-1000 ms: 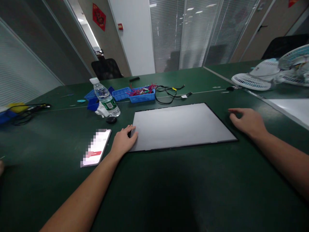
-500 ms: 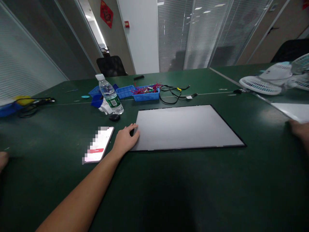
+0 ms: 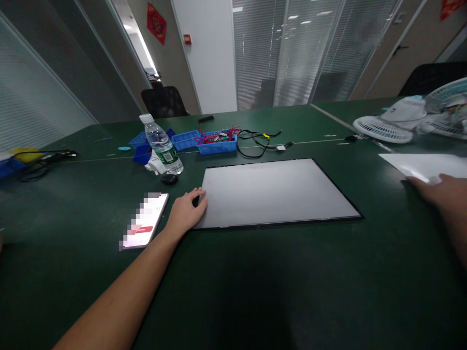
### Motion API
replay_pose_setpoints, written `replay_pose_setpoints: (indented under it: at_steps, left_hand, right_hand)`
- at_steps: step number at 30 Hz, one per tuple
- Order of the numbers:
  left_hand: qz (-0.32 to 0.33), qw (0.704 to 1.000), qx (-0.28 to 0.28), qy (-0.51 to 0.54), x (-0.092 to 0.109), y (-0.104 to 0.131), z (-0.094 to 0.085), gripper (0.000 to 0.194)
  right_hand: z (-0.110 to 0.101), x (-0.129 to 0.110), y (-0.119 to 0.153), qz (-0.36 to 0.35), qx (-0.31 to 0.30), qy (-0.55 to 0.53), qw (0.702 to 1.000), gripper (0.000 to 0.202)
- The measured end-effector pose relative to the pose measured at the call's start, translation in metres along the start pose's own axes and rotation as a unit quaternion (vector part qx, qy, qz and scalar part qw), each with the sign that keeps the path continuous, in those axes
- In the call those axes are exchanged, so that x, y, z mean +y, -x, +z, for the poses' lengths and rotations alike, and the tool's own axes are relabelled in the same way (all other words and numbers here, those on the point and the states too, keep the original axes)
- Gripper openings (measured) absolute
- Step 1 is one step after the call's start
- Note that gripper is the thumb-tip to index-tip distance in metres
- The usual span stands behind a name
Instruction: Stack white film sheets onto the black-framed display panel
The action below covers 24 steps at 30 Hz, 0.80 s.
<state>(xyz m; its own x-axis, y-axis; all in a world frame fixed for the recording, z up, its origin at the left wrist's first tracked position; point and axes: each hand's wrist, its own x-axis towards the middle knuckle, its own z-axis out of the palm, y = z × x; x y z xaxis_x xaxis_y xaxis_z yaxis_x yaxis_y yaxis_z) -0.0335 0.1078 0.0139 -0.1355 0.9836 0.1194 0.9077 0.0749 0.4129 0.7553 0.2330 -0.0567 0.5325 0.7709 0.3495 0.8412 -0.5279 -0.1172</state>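
A flat grey-white panel with a thin black rim (image 3: 270, 194), like a screen's backlight panel, lies on the green table. My left hand (image 3: 186, 209) holds the panel's left edge, fingers at the rim and thumb against its surface. Far to the right, my right hand (image 3: 440, 189) grips the near edge of a glossy white sheet (image 3: 430, 164); some fingers are hidden and the hand is slightly blurred. Left of my left hand lies a phone with a lit screen (image 3: 148, 221), partly pixelated.
A water bottle (image 3: 162, 146) and a black mouse (image 3: 169, 179) stand beyond my left hand. Blue trays (image 3: 218, 147) with red wires and black cables (image 3: 260, 146) lie behind the panel. White fans (image 3: 386, 127) sit at the back right. More cables (image 3: 42, 158) lie far left.
My right hand has moved left and into fuller view, bringing the white sheet with it. My left hand stays on the panel's edge. The whole view has shifted slightly.
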Motion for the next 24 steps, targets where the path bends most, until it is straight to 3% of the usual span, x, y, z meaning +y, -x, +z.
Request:
replay_pose_setpoints:
  at_steps: [3, 8, 13, 15, 19, 21, 24]
  left_hand:
    - [0.006, 1.000, 0.004, 0.003, 0.000, 0.000, 0.000, 0.047]
    - [0.010, 1.000, 0.002, 0.017, -0.001, 0.001, 0.002, 0.048]
    - [0.016, 1.000, 0.007, 0.015, -0.004, -0.001, 0.003, 0.048]
    - [0.013, 1.000, 0.007, 0.017, -0.003, 0.000, 0.003, 0.048]
    - [0.012, 1.000, 0.001, 0.019, -0.001, 0.000, 0.001, 0.049]
    - [0.015, 1.000, 0.001, 0.015, -0.001, 0.001, 0.000, 0.048]
    - [0.020, 1.000, 0.001, 0.010, -0.003, 0.000, 0.002, 0.048]
  right_hand:
    - [-0.009, -0.013, 0.010, 0.093, -0.049, -0.045, 0.993, 0.109]
    - [-0.017, -0.020, 0.016, 0.071, -0.051, 0.004, 0.996, 0.088]
    - [-0.033, -0.034, 0.030, 0.023, -0.008, 0.045, 0.999, 0.077]
    - [-0.049, -0.056, 0.049, -0.017, 0.009, 0.065, 0.998, 0.076]
    - [-0.092, -0.122, 0.110, -0.179, 0.066, 0.048, 0.980, 0.077]
    - [-0.111, -0.156, 0.144, -0.250, 0.092, -0.002, 0.964, 0.073]
    - [-0.130, -0.198, 0.188, -0.374, 0.083, -0.084, 0.920, 0.064]
